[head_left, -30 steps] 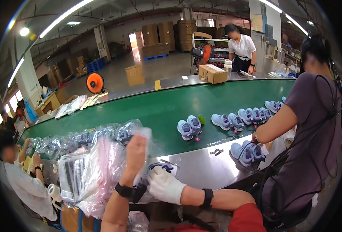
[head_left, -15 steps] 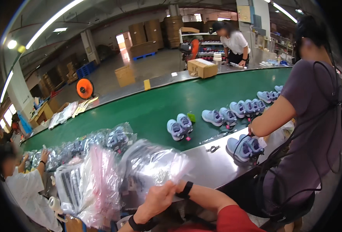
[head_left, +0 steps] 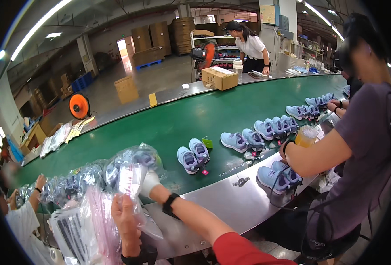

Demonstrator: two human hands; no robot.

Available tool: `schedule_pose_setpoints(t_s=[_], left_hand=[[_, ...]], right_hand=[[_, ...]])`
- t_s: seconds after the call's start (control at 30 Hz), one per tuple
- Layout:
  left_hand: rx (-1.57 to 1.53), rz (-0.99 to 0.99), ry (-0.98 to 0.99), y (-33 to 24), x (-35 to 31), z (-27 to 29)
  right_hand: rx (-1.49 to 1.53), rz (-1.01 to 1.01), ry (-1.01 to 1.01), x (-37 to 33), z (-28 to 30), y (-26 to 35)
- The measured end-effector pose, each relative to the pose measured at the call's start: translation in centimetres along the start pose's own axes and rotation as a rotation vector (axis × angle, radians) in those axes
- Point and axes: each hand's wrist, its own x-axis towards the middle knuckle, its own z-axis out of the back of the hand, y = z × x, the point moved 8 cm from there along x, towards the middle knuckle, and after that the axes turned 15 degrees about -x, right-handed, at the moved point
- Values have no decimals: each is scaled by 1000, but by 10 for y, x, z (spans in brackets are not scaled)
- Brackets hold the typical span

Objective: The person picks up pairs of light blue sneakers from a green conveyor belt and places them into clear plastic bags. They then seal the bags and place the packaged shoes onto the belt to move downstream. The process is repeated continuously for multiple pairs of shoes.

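My left hand [head_left: 125,221] is closed on the edge of a clear plastic bag [head_left: 132,179], held upright over the metal edge of the bench. My right hand [head_left: 150,183] reaches in beside it and looks pale through the film, apparently inside the bag; its fingers are hidden. Just beyond it, on the green belt, lies a pair of shoes wrapped in clear plastic [head_left: 144,157]. To the right of my hands stands an unwrapped pair of light blue shoes [head_left: 192,157] with a green tag and a pink tag.
Stacked flat bags [head_left: 100,216] lie left of my hands. More bagged shoes [head_left: 71,183] run along the green belt [head_left: 169,117] toward a co-worker at left. Further blue pairs [head_left: 244,139] line the right side, where a person in purple [head_left: 359,145] works. A carton [head_left: 219,78] sits across the belt.
Both hands have moved left with the bag, which was spread out wide before. My right hand now reaches forward into it, away from my left. The view has shifted slightly.
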Motion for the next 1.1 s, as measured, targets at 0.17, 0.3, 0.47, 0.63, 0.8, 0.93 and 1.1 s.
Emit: schedule_pose_setpoints(t_s=[0.17, 0.3, 0.47, 0.63, 0.8, 0.93, 1.1], left_hand=[[-479, 222, -114, 12, -13, 8], [-449, 297, -33, 39, -28, -3], [-426, 345, 148, 36, -66, -20], [-357, 173, -93, 0, -81, -20], [-467, 67, -72, -65, -72, -9], [-218, -371, -171, -67, -72, -4], [230, -372, 32, -70, -87, -48]], right_hand=[[697, -161, 557, -82, 35, -24], [1370, -248, 498, -116, 119, -5], [942, -36, 487, -124, 205, 20], [1201, -95, 527, -141, 217, 21], [782, -349, 156, -166, 243, -72], [47, -146, -364, -174, 315, -32], [53, 326, -394, -161, 306, 29]])
